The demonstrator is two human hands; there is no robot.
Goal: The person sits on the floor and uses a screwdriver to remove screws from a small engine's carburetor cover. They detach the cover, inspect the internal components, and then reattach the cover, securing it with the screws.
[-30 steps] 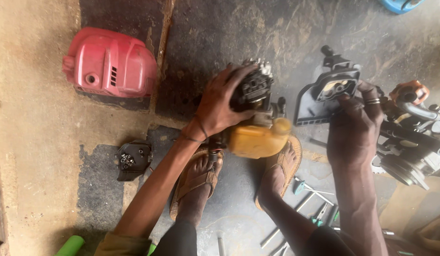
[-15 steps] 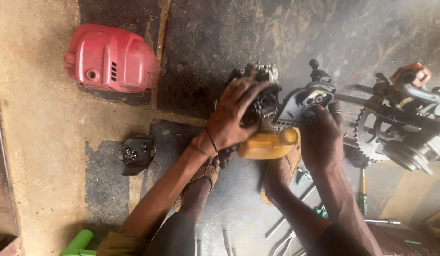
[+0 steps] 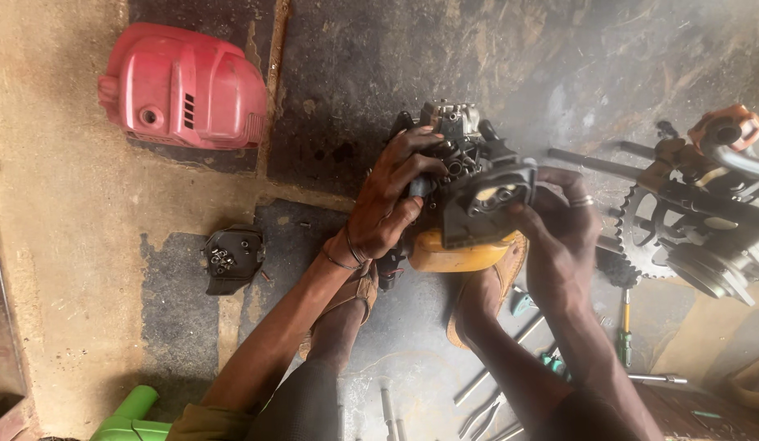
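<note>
My left hand (image 3: 388, 204) wraps over the near side of the small engine (image 3: 453, 159), fingers curled and spread across its dark body, thumb low against the side. My right hand (image 3: 559, 224) grips a black cover plate (image 3: 487, 200) by its edge, fingers bent around it, and holds it flat against the engine's right face; its opening faces up toward me. The engine sits between my two hands, above my sandalled feet (image 3: 486, 286), with its yellow fuel tank (image 3: 457, 253) underneath, nearest me. Its long axis runs away from me, the metal carburettor end (image 3: 449, 118) pointing farthest from my body.

Well off beyond my left hand lies a red engine cover (image 3: 183, 86) on the concrete, and nearer my left forearm a small black part (image 3: 231, 257). Past my right hand stands a toothed sprocket (image 3: 649, 233) on another machine. Below my right wrist, wrenches (image 3: 486, 380) and a green-handled screwdriver (image 3: 625, 339) lie scattered.
</note>
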